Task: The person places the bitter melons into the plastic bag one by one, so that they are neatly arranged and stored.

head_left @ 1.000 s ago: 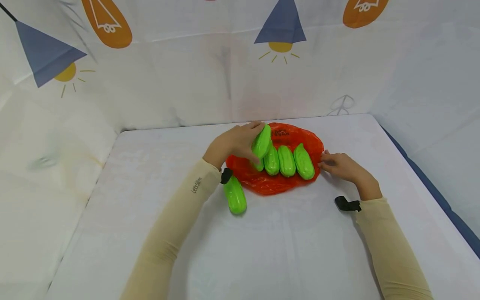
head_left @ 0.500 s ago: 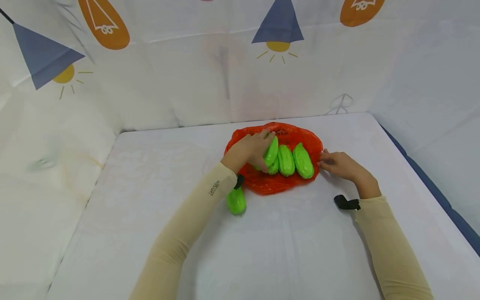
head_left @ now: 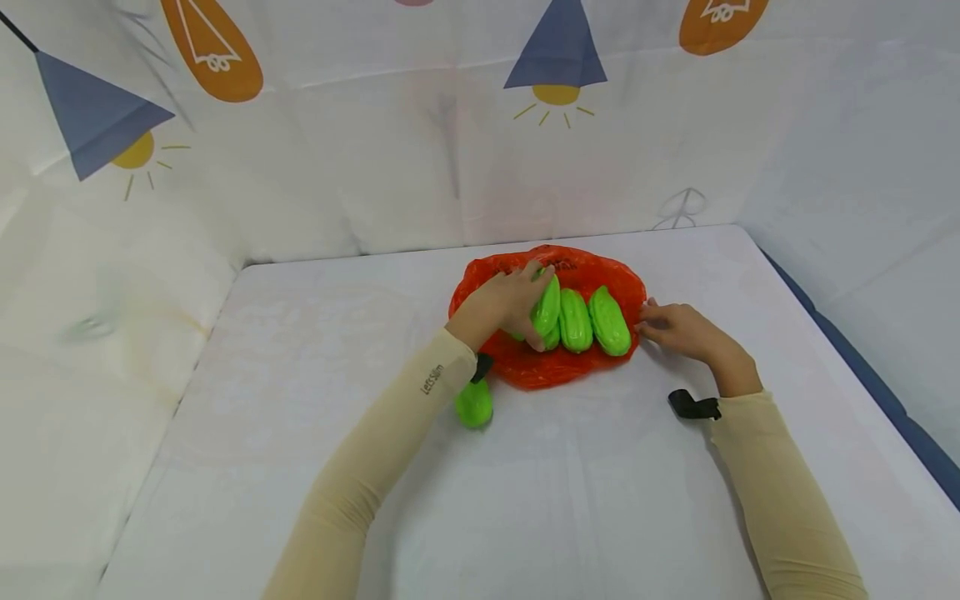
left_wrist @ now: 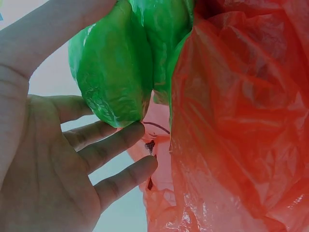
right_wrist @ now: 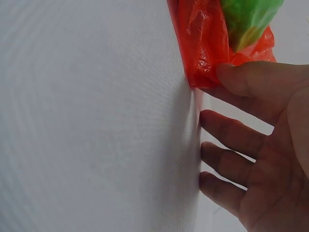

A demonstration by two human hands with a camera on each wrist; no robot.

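A red plastic bag (head_left: 528, 377) lies spread on the table with several glossy green gourds on it, among them a middle gourd (head_left: 576, 321) and a right-hand gourd (head_left: 611, 322). My left hand (head_left: 504, 307) is over the bag's left part, against a gourd (left_wrist: 113, 67) leaning on the others. Its fingers (left_wrist: 118, 142) are spread and nearly straight, the fingertips at the gourd's end; the thumb tip is out of sight in the left wrist view. My right hand (head_left: 678, 333) pinches the bag's right edge between thumb and forefinger, other fingers resting on the table.
Another green gourd (head_left: 474, 406) lies on the white table (head_left: 585, 500) in front of the bag, partly behind the left wrist. White cloth walls with printed lamps (head_left: 557, 50) rise behind and at the sides.
My left hand has moved right and down with a gourd, bringing it against the others on the bag; its fingers have since loosened. The right hand keeps its place at the bag's edge.
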